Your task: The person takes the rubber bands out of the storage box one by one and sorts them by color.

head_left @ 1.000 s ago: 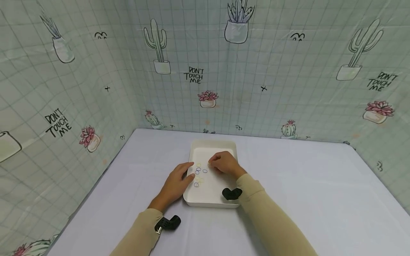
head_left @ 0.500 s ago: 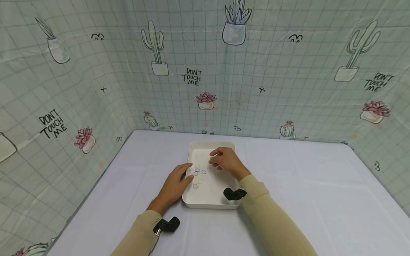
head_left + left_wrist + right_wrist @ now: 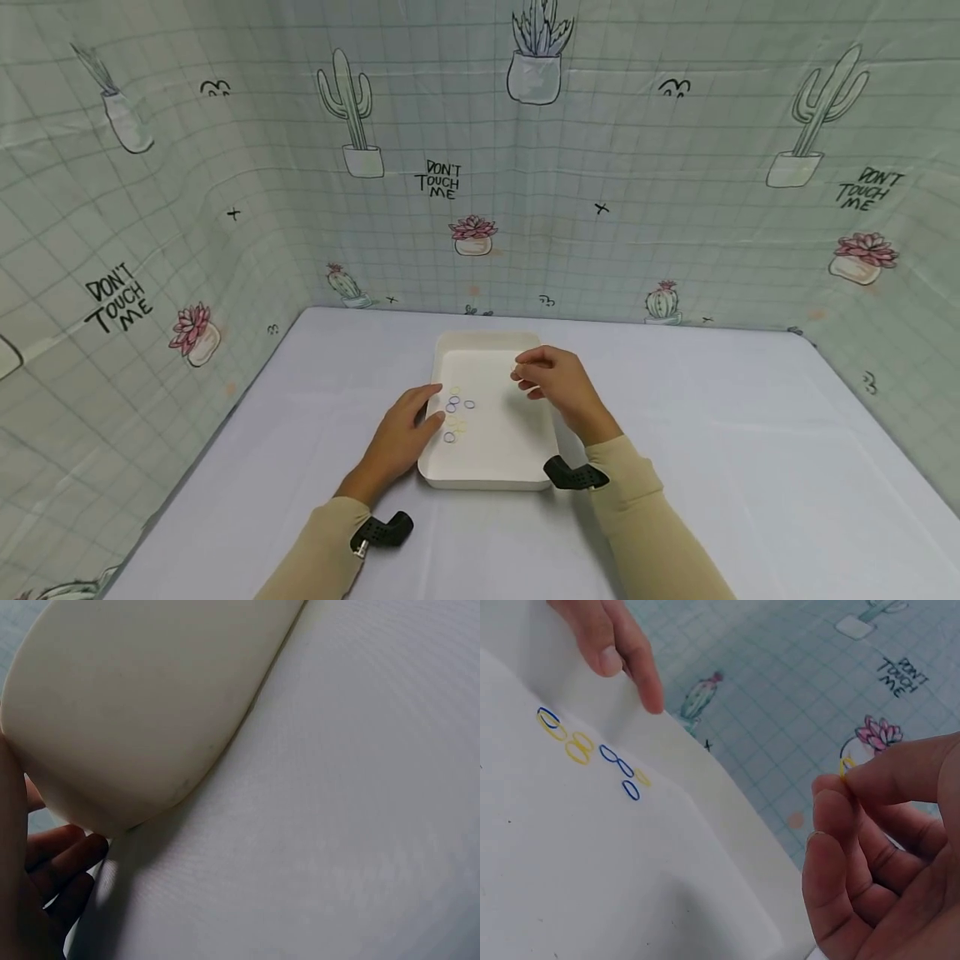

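Note:
My left hand [image 3: 400,429] holds the left wall of a shallow white tray [image 3: 491,467], its thumb and forefinger over the rim. In the left wrist view, other fingers [image 3: 64,862] curl beside the outside of the tray [image 3: 157,705]. Raised over the tray's right side, my right hand [image 3: 564,390] pinches a small yellow rubber band [image 3: 847,766] between thumb and forefinger. Along the inner left side of the tray lie several thin loops: blue rubber bands [image 3: 631,790] and yellow rubber bands [image 3: 577,756], some overlapping.
The tray stands on a table with a white cloth [image 3: 720,433]. Behind and to the left hangs a grid-patterned curtain [image 3: 600,150] with cactus drawings. Each wrist wears a black camera mount [image 3: 576,473].
My right hand has lifted from the tray floor and moved right, carrying the yellow rubber band. The left hand keeps its place on the tray wall; the view has shifted slightly.

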Demonstrator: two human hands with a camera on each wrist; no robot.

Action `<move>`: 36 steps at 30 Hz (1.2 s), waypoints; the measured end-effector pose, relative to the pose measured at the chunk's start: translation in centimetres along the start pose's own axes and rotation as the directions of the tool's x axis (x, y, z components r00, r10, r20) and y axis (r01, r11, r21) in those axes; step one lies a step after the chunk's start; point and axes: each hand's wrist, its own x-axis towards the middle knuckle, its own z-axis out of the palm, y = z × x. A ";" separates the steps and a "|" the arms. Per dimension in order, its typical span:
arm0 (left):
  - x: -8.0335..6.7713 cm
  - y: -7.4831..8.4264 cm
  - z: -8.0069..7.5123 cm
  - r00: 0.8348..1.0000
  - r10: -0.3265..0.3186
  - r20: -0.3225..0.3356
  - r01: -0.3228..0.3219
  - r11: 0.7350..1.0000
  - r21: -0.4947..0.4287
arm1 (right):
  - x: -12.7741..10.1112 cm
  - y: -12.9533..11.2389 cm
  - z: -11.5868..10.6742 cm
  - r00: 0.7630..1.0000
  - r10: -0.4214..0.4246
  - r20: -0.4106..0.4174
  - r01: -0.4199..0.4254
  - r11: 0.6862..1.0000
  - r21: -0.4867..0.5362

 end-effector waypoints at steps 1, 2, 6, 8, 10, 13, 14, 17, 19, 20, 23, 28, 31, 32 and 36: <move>0.0 -0.1 0.0 1.000 -0.002 -0.003 0.002 1.000 0.000 | -0.2 0.0 -0.1 1.000 0.001 -0.004 -0.001 1.000 0.007; -0.1 -0.1 0.0 1.000 -0.004 -0.005 0.004 1.000 -0.003 | -0.3 -0.1 -0.2 1.000 -0.001 -0.006 0.001 1.000 0.012; -0.1 -0.2 -0.1 1.000 -0.010 -0.006 0.009 1.000 -0.011 | -0.6 -0.2 -0.6 1.000 -0.017 -0.012 0.017 1.000 0.020; -0.1 -0.2 0.0 1.000 -0.002 -0.002 0.002 1.000 -0.012 | -0.8 -0.3 -1.0 1.000 -0.023 -0.011 0.024 1.000 0.018; 0.0 -0.3 0.0 1.000 0.003 -0.003 -0.003 1.000 -0.007 | -0.9 -0.4 -1.4 1.000 -0.023 -0.018 0.024 0.999 0.023; 0.0 -0.2 0.0 1.000 0.012 -0.011 -0.012 1.000 -0.003 | -1.0 -0.4 -2.0 0.999 -0.023 -0.023 0.023 1.000 0.021; 0.0 -0.2 0.0 1.000 0.011 -0.013 -0.011 1.000 -0.003 | -1.0 -0.3 -2.2 0.999 -0.016 -0.029 0.016 1.000 0.025; -0.1 -0.1 0.0 1.000 0.005 -0.011 -0.005 1.000 -0.004 | -1.3 -0.1 -3.0 0.999 0.001 -0.037 0.000 1.000 0.029; -0.2 -0.1 -0.1 1.000 -0.004 -0.002 0.004 1.000 -0.008 | -1.4 0.1 -3.5 0.999 0.011 -0.048 -0.009 0.999 0.033; -0.3 -0.1 -0.1 1.000 -0.004 0.000 0.004 1.000 -0.010 | -1.5 0.2 -3.8 0.998 0.019 -0.056 -0.017 0.999 0.039; -0.3 -0.2 -0.1 1.000 -0.009 0.004 0.009 1.000 -0.013 | -1.6 0.7 -4.5 0.997 0.034 -0.068 -0.031 0.999 0.039; -0.2 -0.2 -0.1 1.000 -0.002 -0.002 0.002 1.000 -0.006 | -1.7 1.4 -5.6 0.995 0.053 -0.085 -0.050 0.998 0.042; -0.2 -0.2 -0.1 1.000 0.006 0.001 -0.006 1.000 -0.003 | -1.8 1.7 -6.0 0.993 0.069 -0.095 -0.065 0.997 0.046; -0.1 -0.2 -0.1 1.000 0.006 0.004 -0.006 1.000 -0.003 | -1.8 1.7 -6.2 0.992 0.076 -0.098 -0.071 0.996 0.052; -0.1 0.0 -0.1 1.000 0.013 0.008 -0.013 1.000 0.002 | -1.9 2.0 -6.6 0.990 0.101 -0.101 -0.095 0.993 0.064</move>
